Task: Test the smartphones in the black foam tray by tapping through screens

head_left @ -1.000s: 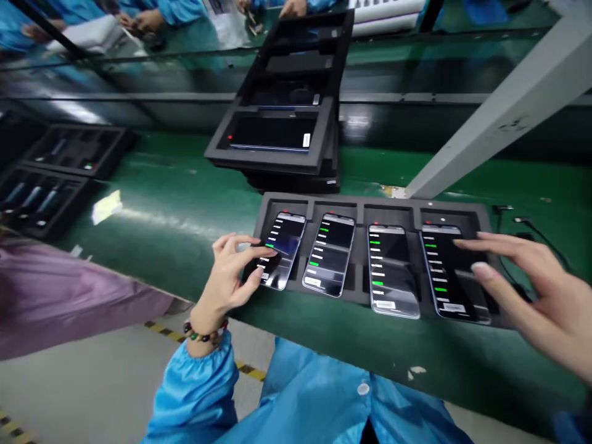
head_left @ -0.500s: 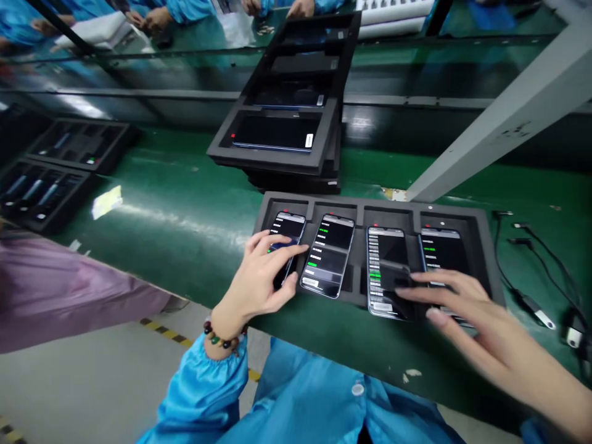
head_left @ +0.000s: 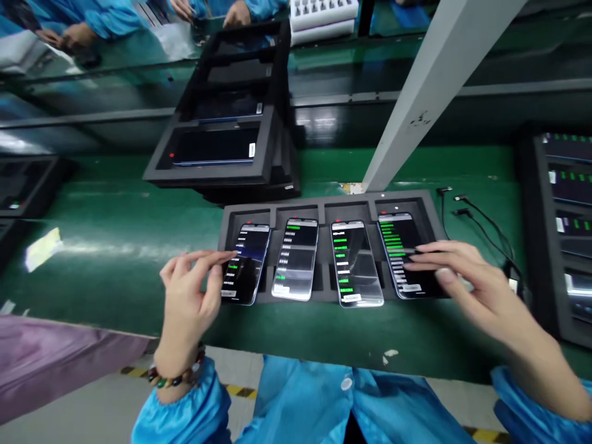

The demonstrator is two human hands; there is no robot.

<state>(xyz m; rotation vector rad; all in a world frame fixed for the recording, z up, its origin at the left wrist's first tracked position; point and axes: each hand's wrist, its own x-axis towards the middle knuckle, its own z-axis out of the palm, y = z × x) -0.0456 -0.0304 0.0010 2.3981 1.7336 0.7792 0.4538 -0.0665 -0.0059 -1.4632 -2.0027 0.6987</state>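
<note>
Four phones point(head_left: 296, 262) on the tray point(head_left: 274, 217): left hand point(head_left: 189, 299), right hand point(head_left: 485, 293) (half-open, holding nothing) could tip one by overpressing.

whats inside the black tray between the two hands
Four phones with lit screens lie side by side in the tray. Whatever is directly under them cannot be seen, and the right hand hides part of the rightmost phone.

Passage is open between left hand point(head_left: 192, 293) and right hand point(head_left: 476, 287), above middle phones point(head_left: 296, 262). Rear obstructions: stack point(head_left: 269, 145), post point(head_left: 428, 92).
</note>
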